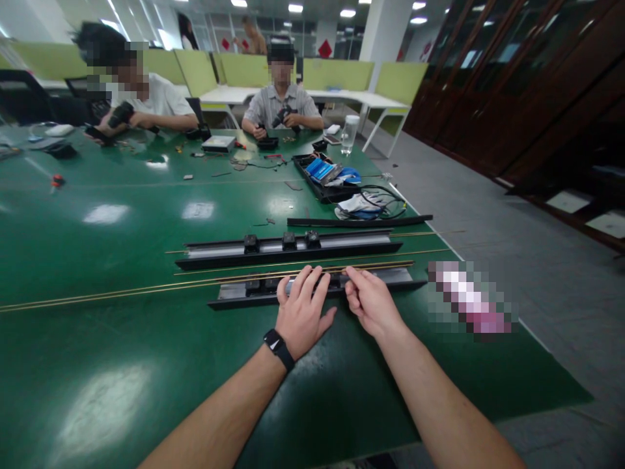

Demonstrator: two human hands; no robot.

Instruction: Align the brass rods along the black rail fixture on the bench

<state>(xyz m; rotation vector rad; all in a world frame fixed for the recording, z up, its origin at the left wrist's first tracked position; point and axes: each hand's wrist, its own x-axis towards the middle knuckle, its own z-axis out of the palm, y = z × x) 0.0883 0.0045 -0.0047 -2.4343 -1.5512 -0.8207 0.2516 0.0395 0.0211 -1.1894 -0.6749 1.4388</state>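
Observation:
Two long black rails lie across the green table [122, 365]. My left hand [301, 314], with a black watch on the wrist, rests flat with fingers spread on the near rail [234, 294], over small black blocks set in it. My right hand [370, 301] touches the same rail just to the right, fingers curled at its edge near a thin brass rod [146, 286]. The far rail [288, 250] carries three black blocks [283, 241] and lies untouched. Long brass rods run leftward along both rails.
A black strip [359, 221] lies behind the far rail. A black tray [325, 177] with blue items, a cable bundle [366, 204] and a clear cup [349, 134] stand at the back right. Two seated people work with tools at the far side. The table's right edge drops to grey floor.

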